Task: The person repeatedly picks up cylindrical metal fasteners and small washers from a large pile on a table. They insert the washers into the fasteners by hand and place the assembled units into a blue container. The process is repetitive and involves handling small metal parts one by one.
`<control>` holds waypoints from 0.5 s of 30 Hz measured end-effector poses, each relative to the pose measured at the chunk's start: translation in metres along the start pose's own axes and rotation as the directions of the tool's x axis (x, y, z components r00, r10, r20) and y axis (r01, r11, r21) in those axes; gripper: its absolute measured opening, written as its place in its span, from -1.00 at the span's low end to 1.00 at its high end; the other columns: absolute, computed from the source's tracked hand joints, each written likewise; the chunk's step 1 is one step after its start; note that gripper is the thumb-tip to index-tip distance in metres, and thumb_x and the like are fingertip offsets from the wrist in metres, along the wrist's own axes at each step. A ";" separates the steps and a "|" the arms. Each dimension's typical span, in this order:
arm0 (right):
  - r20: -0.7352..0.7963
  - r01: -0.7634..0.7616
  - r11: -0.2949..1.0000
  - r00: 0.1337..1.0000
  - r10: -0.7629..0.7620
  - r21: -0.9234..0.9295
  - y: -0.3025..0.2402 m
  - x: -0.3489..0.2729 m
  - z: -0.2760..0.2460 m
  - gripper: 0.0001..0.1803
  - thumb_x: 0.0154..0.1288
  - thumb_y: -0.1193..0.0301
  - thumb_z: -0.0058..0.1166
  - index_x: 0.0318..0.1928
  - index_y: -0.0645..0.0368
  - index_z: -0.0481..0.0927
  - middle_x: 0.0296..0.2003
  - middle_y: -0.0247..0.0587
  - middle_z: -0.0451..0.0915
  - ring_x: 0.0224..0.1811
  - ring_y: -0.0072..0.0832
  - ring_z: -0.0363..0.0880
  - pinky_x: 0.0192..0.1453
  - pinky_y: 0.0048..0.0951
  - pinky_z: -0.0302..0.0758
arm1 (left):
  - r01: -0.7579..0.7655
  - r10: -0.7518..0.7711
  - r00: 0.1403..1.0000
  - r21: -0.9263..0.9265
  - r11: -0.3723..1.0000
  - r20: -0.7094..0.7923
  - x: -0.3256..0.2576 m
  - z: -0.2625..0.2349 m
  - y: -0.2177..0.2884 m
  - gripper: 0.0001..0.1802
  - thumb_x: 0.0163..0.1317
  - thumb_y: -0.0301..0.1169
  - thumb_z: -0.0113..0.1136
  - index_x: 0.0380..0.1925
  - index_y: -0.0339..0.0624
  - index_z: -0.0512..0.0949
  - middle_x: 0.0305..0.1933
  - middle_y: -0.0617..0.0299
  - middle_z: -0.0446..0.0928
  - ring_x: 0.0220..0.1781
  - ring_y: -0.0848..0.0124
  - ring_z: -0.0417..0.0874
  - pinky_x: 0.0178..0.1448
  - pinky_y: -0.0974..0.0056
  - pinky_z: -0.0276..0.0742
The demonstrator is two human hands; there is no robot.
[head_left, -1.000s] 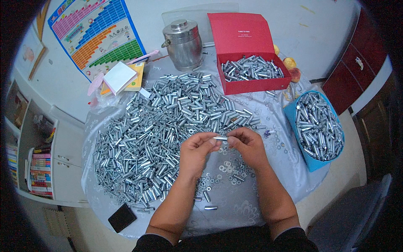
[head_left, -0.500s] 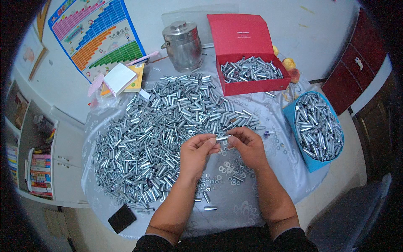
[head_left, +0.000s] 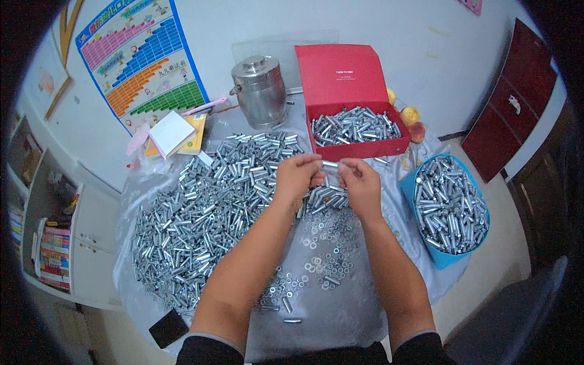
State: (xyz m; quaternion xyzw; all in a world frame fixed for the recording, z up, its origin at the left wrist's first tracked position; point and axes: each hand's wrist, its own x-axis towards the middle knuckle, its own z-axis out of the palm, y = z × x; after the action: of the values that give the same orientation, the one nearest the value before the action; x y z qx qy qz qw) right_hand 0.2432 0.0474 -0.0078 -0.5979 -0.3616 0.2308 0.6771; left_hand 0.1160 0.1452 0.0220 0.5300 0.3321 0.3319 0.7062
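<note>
Between my two hands, above the table, is a short silver metal sleeve [head_left: 330, 165] lying crosswise. My left hand [head_left: 297, 177] pinches its left end, fingers curled. The fingertips of my right hand [head_left: 360, 181] close on its right end. Below and to the left spreads a large heap of similar silver sleeves and bolts [head_left: 207, 213]. Several loose washers [head_left: 328, 258] are scattered on the cloth between my forearms. Just beyond my hands stands an open red box [head_left: 365, 149] holding silver bolt pieces.
A blue bin [head_left: 453, 260] full of bolts stands at the right. Behind the heap are a lidded steel pot [head_left: 260, 100] and a white notepad [head_left: 172, 134]. A black object [head_left: 168, 329] lies at the near left edge. Fruit [head_left: 411, 115] sits beside the red box.
Both hands have moved forward toward the red box, still holding the sleeve. The view has tilted up, so the table sits lower in the picture.
</note>
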 end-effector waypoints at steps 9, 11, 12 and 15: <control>-0.161 0.069 0.923 0.977 -0.138 -0.378 0.034 0.101 0.000 -0.74 0.25 0.32 0.18 -0.21 0.28 0.68 -0.35 -0.03 0.71 -0.31 -0.27 0.70 -0.18 -0.30 0.56 | -0.188 0.217 0.973 0.268 0.945 -0.082 0.082 0.026 -0.002 -0.79 0.28 -0.51 0.12 -0.19 -0.43 0.64 -0.38 0.06 0.67 -0.45 0.36 0.73 -0.46 0.33 0.66; -0.163 0.046 0.916 0.979 -0.120 -0.399 0.028 0.100 0.001 -0.75 0.22 0.31 0.16 -0.23 0.24 0.70 -0.31 0.03 0.70 -0.25 -0.13 0.70 -0.12 -0.23 0.56 | -0.195 0.236 0.969 0.375 0.906 -0.066 0.085 0.024 -0.004 -0.77 0.29 -0.51 0.09 -0.18 -0.45 0.63 -0.39 0.03 0.68 -0.46 0.35 0.74 -0.45 0.32 0.66; -0.164 0.047 0.903 0.978 -0.129 -0.427 0.029 0.099 0.000 -0.76 0.22 0.32 0.16 -0.23 0.24 0.70 -0.31 0.03 0.69 -0.26 -0.13 0.70 -0.12 -0.23 0.56 | -0.189 0.229 0.972 0.394 0.900 -0.059 0.084 0.023 -0.004 -0.76 0.31 -0.50 0.07 -0.16 -0.45 0.63 -0.42 0.00 0.68 -0.47 0.35 0.74 -0.44 0.31 0.66; -0.143 0.081 0.873 0.975 -0.169 -0.481 0.038 0.095 0.001 -0.76 0.20 0.35 0.16 -0.22 0.23 0.71 -0.32 0.04 0.69 -0.25 -0.11 0.70 -0.11 -0.24 0.57 | -0.167 0.200 0.978 0.341 0.925 -0.063 0.086 0.017 -0.009 -0.76 0.32 -0.51 0.07 -0.16 -0.47 0.63 -0.39 -0.02 0.68 -0.46 0.33 0.75 -0.42 0.31 0.68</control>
State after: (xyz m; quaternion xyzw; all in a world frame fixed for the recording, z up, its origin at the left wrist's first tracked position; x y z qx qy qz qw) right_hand 0.3072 0.1255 -0.0245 -0.7385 -0.3819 0.0363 0.5545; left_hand 0.1794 0.2052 0.0068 0.6541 0.3662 0.3605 0.5551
